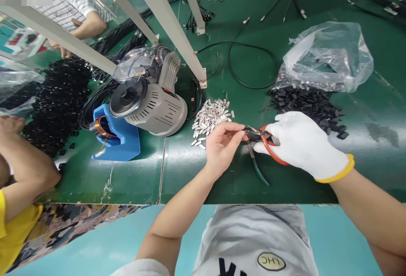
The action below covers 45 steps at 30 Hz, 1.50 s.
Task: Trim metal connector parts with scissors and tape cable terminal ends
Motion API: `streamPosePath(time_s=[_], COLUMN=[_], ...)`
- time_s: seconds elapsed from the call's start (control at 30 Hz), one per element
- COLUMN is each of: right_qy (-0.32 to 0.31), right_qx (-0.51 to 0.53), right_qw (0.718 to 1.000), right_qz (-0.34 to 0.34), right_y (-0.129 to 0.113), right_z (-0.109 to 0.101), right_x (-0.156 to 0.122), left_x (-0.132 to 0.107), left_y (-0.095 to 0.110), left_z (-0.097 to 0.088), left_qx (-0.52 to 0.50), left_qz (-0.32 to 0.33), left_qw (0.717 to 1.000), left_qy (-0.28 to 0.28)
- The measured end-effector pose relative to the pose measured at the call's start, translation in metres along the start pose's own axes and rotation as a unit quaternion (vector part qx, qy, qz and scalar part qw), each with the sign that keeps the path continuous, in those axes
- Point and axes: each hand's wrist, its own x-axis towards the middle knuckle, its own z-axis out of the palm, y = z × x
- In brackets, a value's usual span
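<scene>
My bare left hand (221,146) is closed in a pinch at the table's front middle. Whatever small piece sits between thumb and fingertips is too little to make out. Red-handled scissors (275,154) are in my right hand (300,140), which wears a white glove with a yellow cuff. Their blades point left, close to my left fingertips. Beneath the scissors lies a tool with a green handle (260,171), partly hidden. A pile of small silver metal pieces (211,115) lies just beyond my left hand, and many black plastic pieces (312,105) lie beyond my right.
A grey machine (161,111) and a blue tape dispenser (125,145) stand to the left. White posts (173,22) rise from the green table (190,178). A black cable (233,71) curls behind; a clear plastic bag (355,56) lies right. Co-workers sit left by black parts (63,102).
</scene>
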Motion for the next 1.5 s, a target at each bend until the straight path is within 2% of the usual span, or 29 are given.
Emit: streamPosePath(time_s=[0.37, 0.6, 0.73, 0.9, 1.0, 1.13, 1.2, 1.37, 1.5], right_qy=[-0.05, -0.056, -0.091, -0.138, -0.138, -0.045, -0.019, -0.012, -0.026], right_qx=[0.046, 0.054, 0.092, 0.171, 0.184, 0.084, 0.042, 0.028, 0.019], right_qw=[0.998, 0.997, 0.991, 0.976, 0.973, 0.995, 0.998, 0.999, 0.999], right_qz=[-0.016, -0.005, -0.024, 0.008, 0.03, 0.032, 0.034, 0.037, 0.03], right_y=[0.001, 0.002, 0.005, 0.003, 0.0, -0.003, -0.003, -0.004, -0.005], right_z=[-0.011, -0.006, -0.007, -0.016, -0.016, -0.008, -0.005, -0.005, -0.004], right_x=[-0.001, -0.007, -0.007, -0.004, -0.004, -0.004, -0.004, -0.004, -0.003], left_x=[0.0, -0.001, 0.0, 0.003, 0.005, 0.007, 0.006, 0.003, 0.0], left_y=[-0.001, -0.005, -0.007, -0.005, -0.003, -0.002, -0.001, -0.003, -0.009], left_z=[0.0, -0.003, -0.002, -0.001, -0.003, -0.005, -0.005, -0.003, 0.0], left_qx=[0.003, -0.028, -0.063, -0.089, -0.077, -0.011, 0.031, 0.105, 0.131], left_qz=[0.043, -0.006, -0.026, -0.063, -0.082, -0.023, 0.017, 0.1, 0.138], left_qw=[0.998, 0.999, 0.997, 0.993, 0.993, 0.999, 0.999, 0.989, 0.982], left_qy=[-0.037, -0.025, -0.033, -0.043, -0.038, -0.021, -0.011, -0.003, -0.014])
